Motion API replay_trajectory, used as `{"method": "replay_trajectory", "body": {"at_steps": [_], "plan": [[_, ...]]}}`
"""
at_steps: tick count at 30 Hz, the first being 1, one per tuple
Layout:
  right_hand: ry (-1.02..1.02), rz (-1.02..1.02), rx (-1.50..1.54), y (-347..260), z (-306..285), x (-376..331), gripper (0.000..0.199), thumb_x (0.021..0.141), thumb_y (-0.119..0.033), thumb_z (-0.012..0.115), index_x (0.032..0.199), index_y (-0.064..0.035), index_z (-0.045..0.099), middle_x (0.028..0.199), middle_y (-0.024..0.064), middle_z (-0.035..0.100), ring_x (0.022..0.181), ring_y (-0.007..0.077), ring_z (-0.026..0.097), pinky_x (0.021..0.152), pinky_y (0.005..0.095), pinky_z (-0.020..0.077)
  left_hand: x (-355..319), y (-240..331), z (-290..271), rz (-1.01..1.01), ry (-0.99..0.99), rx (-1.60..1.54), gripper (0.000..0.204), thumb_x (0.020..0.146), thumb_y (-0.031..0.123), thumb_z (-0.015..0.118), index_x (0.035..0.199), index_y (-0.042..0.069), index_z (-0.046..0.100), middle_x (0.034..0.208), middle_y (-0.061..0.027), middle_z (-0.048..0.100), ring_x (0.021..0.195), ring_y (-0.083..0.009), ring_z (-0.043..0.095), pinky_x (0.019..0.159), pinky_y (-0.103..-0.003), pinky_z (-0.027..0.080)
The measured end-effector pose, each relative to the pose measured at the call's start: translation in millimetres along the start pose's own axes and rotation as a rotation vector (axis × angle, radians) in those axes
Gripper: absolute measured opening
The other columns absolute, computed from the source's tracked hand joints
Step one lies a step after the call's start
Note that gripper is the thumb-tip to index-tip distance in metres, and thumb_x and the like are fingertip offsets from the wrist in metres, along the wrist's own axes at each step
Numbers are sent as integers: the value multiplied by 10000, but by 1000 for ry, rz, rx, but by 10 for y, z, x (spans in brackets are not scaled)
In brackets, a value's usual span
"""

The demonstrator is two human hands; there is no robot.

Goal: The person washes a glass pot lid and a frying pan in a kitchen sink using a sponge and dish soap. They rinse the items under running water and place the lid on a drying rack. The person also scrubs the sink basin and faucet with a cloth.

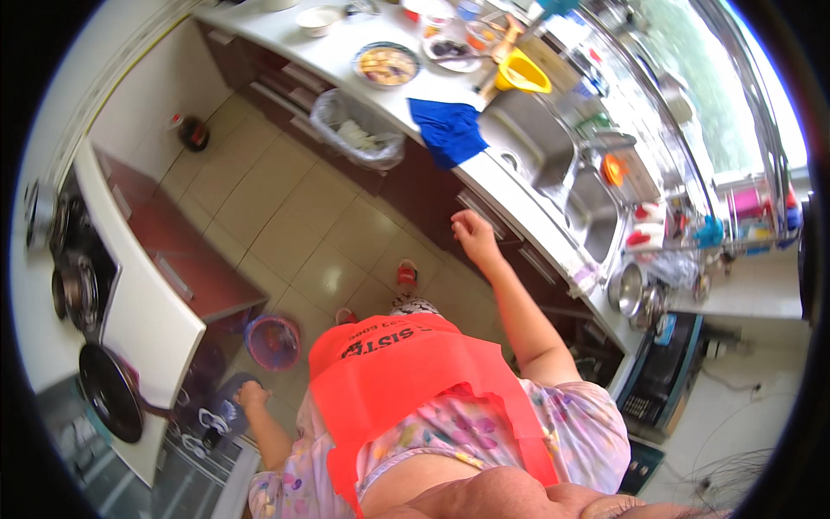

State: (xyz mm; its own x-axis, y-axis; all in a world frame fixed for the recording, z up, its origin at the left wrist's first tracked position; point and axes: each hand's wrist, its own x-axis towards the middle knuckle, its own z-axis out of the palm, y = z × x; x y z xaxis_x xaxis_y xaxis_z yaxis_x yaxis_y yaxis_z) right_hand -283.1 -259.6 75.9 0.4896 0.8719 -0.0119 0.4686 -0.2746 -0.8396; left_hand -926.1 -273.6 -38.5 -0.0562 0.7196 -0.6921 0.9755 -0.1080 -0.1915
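Observation:
My left hand (252, 394) hangs low at my left side, beside a dark blue thing with white markings (220, 411). Whether it touches that thing I cannot tell, as its fingers point away and are partly hidden. In front of the drawers under the sink counter is my right hand (474, 235), its fingers loosely curled in with nothing visible in them. A blue cloth (450, 130) drapes over the counter edge beyond it, next to the double steel sink (540, 143). A red apron (406, 363) covers my front.
A lined waste bin (359, 138) hangs at the counter front below a bowl of food (386, 65). On the tiled floor (328, 216) stand a red-and-blue basket (273, 341) and a dark bottle (192, 134). Pots (76, 290) and a black wok (111, 391) occupy the left counter.

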Motion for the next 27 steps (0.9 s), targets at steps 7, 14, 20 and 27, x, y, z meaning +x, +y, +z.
{"method": "replay_trajectory", "body": {"at_steps": [7,14,20,27], "plan": [[-101,-9,830,-624,-1998,491,290,922,-176,522,1139,15,542,1046,119,626,981,220,603,840,333,469,620,1791,-1027,356,520,-465,323,906,249,441,779,-9,588,804,-252,595,789,-430,565,697,-500,426],[440,232,-174,1516,-2496,179,250,787,-122,626,1007,-5,619,966,144,622,880,240,615,802,341,477,201,4039,-2698,562,494,-666,387,935,290,481,720,-23,552,659,-248,523,620,-410,510,584,-455,409],[549,382,-557,2165,-2867,-582,250,799,-75,594,1035,1,568,935,160,577,809,292,583,737,376,470,352,5591,-3359,1138,598,-513,250,885,241,539,1016,37,599,1097,-181,544,1015,-344,524,843,-406,424],[533,442,-564,2286,-2859,-899,276,802,-34,570,1075,-2,544,906,147,538,805,276,547,742,358,453,917,6584,-3451,809,855,56,690,865,460,492,1452,231,212,1523,-141,70,1347,-498,77,1010,-695,92]]}}
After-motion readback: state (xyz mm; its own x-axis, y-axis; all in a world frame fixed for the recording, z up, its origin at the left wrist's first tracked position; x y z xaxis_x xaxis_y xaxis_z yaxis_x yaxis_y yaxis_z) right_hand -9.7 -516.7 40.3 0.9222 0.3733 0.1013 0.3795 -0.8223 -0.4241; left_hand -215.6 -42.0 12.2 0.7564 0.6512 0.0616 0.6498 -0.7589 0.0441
